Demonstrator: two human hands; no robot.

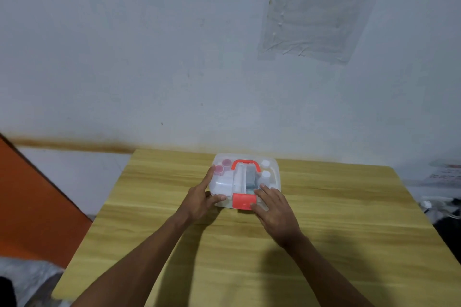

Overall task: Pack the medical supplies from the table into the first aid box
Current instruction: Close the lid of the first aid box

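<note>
**First aid box, one, lid down, on tabletop**

One clear plastic first aid box (245, 182) near the far edge of the wooden tabletop (324, 219). Fittings: one red handle (244, 164) lying flat on the lid; one red latch (244, 201) at the near side. Contents seen through the lid: two red-capped jars (222, 166), far left; two white-capped bottles (266, 169), far right; one grey item (250, 178), centre. Hands, two. Left hand (199, 198): grip spread across the box's left near corner, thumb on the front wall. Right hand (274, 207): fingers laid open on the lid, thumb at the latch, nothing held.
</note>
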